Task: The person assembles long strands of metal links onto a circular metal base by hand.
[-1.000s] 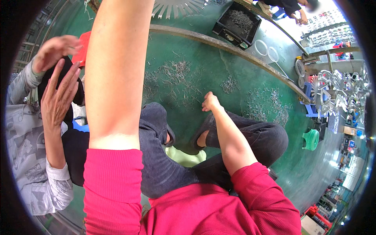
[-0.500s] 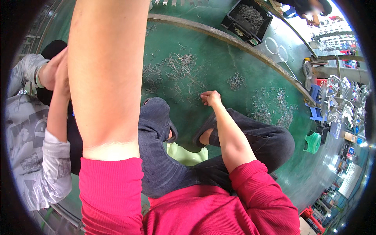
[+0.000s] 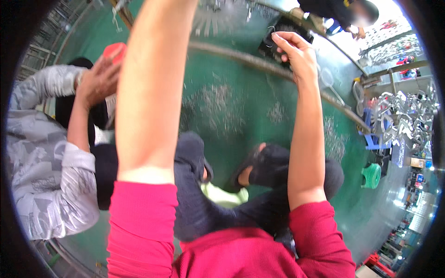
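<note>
My right hand (image 3: 296, 55) is raised over the wooden bar, its thumb and fingertips pinched on a thin, curved metal hook (image 3: 270, 38). Behind the hook is the black crate (image 3: 296, 28), partly covered by my hand. My left forearm (image 3: 150, 92) reaches up past the top edge of the picture, so the left hand itself is out of sight. Near the top, flat silvery metal pieces (image 3: 213, 21) with prongs show blurred beside that arm.
Loose hooks (image 3: 215, 104) lie heaped on the green floor, with a smaller pile (image 3: 276, 112) to the right. The wooden bar (image 3: 241, 56) crosses ahead of my knees. At left sits a co-worker (image 3: 51, 153) holding something red. A green stool (image 3: 371, 176) stands at right.
My right hand has risen from near the floor piles to above the bar, now with a hook in its fingers. The co-worker's hands have shifted and a red thing shows there.
</note>
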A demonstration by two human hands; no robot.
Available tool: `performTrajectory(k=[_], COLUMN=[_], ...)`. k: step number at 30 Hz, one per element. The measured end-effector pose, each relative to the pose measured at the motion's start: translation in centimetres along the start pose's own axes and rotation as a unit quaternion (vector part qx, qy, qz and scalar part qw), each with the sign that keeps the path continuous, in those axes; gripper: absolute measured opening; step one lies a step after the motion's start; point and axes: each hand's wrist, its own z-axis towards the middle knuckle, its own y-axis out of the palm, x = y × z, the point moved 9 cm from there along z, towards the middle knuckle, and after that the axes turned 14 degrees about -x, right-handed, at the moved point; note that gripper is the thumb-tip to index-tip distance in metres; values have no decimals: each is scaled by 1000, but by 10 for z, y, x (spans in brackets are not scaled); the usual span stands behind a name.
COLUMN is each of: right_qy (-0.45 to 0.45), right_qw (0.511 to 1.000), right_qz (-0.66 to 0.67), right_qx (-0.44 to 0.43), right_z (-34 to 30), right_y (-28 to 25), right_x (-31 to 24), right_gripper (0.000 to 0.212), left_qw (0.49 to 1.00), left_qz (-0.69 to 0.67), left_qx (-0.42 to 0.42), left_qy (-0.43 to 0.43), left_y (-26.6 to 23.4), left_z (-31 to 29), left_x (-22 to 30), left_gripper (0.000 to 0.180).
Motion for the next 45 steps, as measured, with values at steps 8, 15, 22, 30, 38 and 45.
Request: performTrajectory(k=[8,15,22,30,38,45], right_qy=[-244,-264,-249,-205,-195,-187], right_qw=[961,950,946,951,957,957], right_qz=[-88,-92,-125,-172,-163,-171], right_qx=[92,139,164,157,138,141], right_z=[15,33,42,47,44,43], right_y=[10,16,17,17,19,21], right_x=[-191,-208,-207,-203,-206,-204], right_gripper=[14,13,14,16,16,19], left_qw=[992,994,994,997,993,992], left_qz=[-41,-38,-43,-51,-88,-107], left_qx=[54,34,35,-12,-43,-18], left_qy=[107,96,90,65,61,60], left_y=[-10,-10,-10,-4,10,13], left_z=[10,13,14,13,9,2], left_x=[0,2,1,-11,-30,-28], left_gripper=[18,17,16,14,13,14])
